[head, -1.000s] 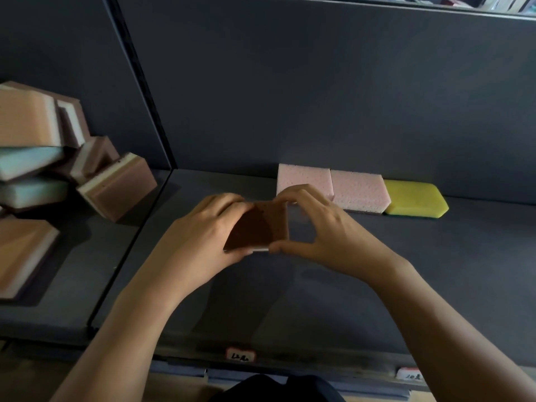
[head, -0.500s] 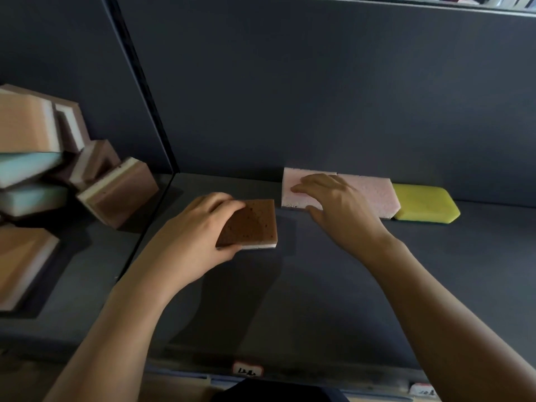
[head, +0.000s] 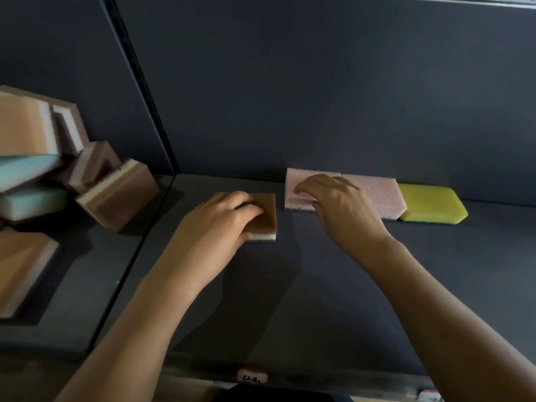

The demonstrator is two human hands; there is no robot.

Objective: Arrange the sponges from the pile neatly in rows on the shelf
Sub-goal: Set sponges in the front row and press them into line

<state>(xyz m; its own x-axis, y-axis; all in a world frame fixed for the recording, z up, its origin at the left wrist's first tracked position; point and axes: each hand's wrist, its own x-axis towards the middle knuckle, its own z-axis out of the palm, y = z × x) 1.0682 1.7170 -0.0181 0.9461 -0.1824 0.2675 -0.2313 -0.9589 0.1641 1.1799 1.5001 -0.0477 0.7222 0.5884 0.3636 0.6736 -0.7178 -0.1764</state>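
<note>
**Hands down on two sponges; far row stands at three**

Noted left hand (head: 220, 224) curled over the top of the brown sponge (head: 265, 217), holding it flat on the shelf (head: 319, 285). Left part of that sponge hidden under the hand; white underlayer showing along the near edge only. Position: left of the far row, just beside the first pink sponge (head: 291, 198) with a narrow gap between, and set nearer than the row.

Noted right hand (head: 339, 207) lying loosely bent on the first pink sponge, fingertips touching its top, no grip round it visible. Thumb hidden. Much of that sponge covered by the hand.

Logged the second pink sponge (head: 383, 195) touching the first on its right, its left part behind the right hand. Logged the yellow sponge (head: 432, 203) touching at the right end. All three close against the back panel (head: 319, 82).

Seen left of the divider (head: 145, 117): the pile (head: 95, 187) of brown, orange and pale blue sponges, tumbled, blurred, cut off by the left edge. Count not possible.

Seen on the shelf's near lip: a label tag (head: 251, 378), writing unreadable.
</note>
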